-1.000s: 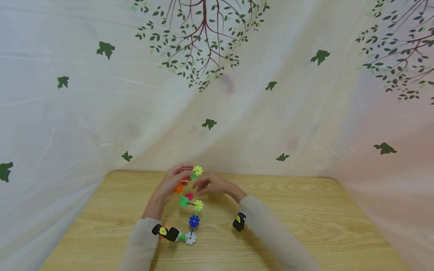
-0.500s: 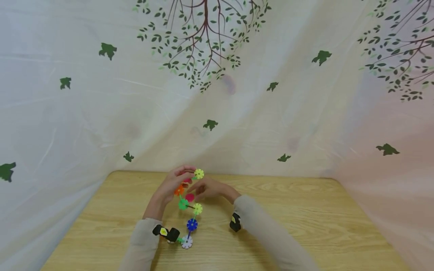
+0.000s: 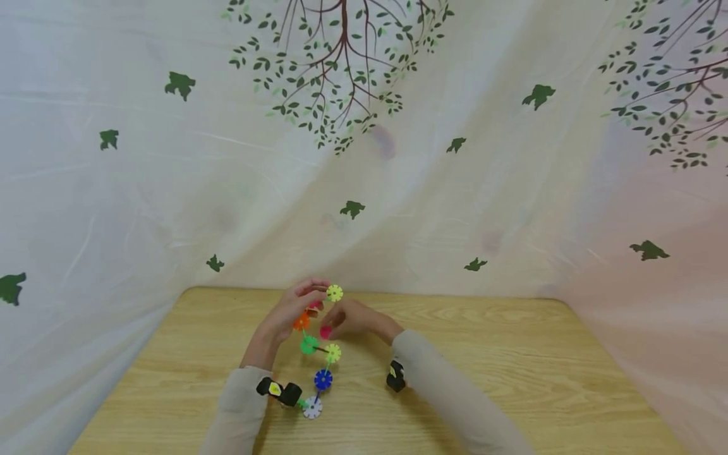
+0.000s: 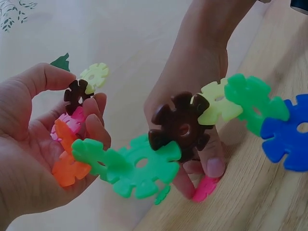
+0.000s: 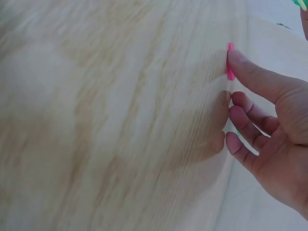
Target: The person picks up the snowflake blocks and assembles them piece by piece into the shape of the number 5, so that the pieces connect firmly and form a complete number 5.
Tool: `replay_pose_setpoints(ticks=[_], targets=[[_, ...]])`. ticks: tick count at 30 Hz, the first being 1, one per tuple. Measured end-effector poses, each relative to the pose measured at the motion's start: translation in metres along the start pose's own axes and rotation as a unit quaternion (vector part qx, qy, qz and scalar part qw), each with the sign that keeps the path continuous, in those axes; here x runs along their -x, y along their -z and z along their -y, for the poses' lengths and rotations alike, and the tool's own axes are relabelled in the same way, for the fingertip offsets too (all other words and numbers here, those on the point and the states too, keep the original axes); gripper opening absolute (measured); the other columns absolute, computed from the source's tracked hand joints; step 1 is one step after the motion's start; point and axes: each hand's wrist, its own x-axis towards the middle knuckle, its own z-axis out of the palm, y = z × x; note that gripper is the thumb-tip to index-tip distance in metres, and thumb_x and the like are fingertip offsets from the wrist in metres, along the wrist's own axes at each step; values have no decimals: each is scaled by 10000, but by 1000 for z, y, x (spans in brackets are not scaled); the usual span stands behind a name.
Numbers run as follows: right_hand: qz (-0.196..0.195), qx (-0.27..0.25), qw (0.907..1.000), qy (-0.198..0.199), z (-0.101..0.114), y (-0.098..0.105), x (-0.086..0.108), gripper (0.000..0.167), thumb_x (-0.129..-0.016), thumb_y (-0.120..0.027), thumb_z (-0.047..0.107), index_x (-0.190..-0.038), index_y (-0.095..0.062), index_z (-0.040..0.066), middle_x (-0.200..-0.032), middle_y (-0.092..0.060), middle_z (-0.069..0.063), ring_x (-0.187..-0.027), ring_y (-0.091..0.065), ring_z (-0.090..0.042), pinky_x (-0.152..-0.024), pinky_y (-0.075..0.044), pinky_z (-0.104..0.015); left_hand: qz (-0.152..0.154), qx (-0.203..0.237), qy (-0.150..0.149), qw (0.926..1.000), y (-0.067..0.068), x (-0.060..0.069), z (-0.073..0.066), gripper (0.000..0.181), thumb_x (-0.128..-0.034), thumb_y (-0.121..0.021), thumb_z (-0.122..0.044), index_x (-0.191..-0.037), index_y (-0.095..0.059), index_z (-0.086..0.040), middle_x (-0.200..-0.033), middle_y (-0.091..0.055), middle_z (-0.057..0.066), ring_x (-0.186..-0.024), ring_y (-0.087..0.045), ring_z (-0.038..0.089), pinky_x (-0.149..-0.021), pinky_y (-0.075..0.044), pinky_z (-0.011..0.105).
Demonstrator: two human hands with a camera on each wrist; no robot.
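Note:
My left hand holds a chain of notched plastic snowflake discs. In the left wrist view its fingers curl round a pink disc and an orange disc, with a brown disc and a pale yellow disc at the fingertips. From there the chain hangs through green discs, another brown disc and a blue disc to a white disc. Low by the table, my right hand pinches a loose pink disc between thumb and finger.
Both hands are over the far left part of the wooden table. Behind its back edge hangs a pale curtain with printed leaves. A small green piece shows beyond the chain in the left wrist view.
My right hand has come left and down to the loose pink disc, which has then shifted slightly right with it. The lower chain has swung a little; the left hand has barely moved.

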Motion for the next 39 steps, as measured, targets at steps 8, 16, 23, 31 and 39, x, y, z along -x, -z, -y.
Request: replay_pose_setpoints(ticks=[8, 16, 23, 31, 39], targets=[[-268, -208, 9994, -21, -8, 6, 11, 207, -831, -803, -8, -1018, -713, -18, -1003, -717, -137, -900, -637, -156, -813, -531, -189, 96, 411, 46, 9991, -4, -2, 2, 357, -1030, -529, -156, -1371, -552, -55, -1094, -617, -12, -867, -553, 146, -773, -516, 261], [-728, -727, 9943, -266, -17, 11, 21, 209, -838, -773, -64, -1005, -654, -23, -960, -727, -161, -822, -644, -94, -766, -556, -203, -56, 957, 92, 9954, -11, -4, 4, 367, -1041, -496, -118, -1398, -494, -32, -1011, -557, 6, -762, -520, 94, -723, -512, 212], [-1111, -902, 9890, -363, -25, 18, 31, 158, -848, -749, -82, -977, -661, -58, -953, -730, -210, -822, -670, -134, -748, -536, -198, -218, 1149, 63, 9931, -19, -6, 1, 351, -1037, -492, -109, -1384, -489, -56, -997, -545, -16, -755, -525, 84, -708, -516, 214], [-1624, -1194, 9772, -670, -29, 24, 41, 185, -858, -753, -47, -1037, -705, -53, -960, -736, -203, -807, -660, -135, -660, -563, -274, -639, 1221, 6, 9905, -25, -9, 3, 344, -1028, -546, -122, -1359, -520, -28, -984, -544, -1, -708, -518, 75, -658, -495, 196], [-2210, -1259, 9659, -487, -17, 32, 51, 191, -881, -721, -41, -1070, -726, -62, -968, -747, -214, -814, -679, -131, -748, -597, -299, -876, 880, -123, 9922, -27, -11, 7, 400, -1000, -635, -109, -1380, -522, -60, -979, -571, -40, -756, -519, 103, -669, -493, 199]])
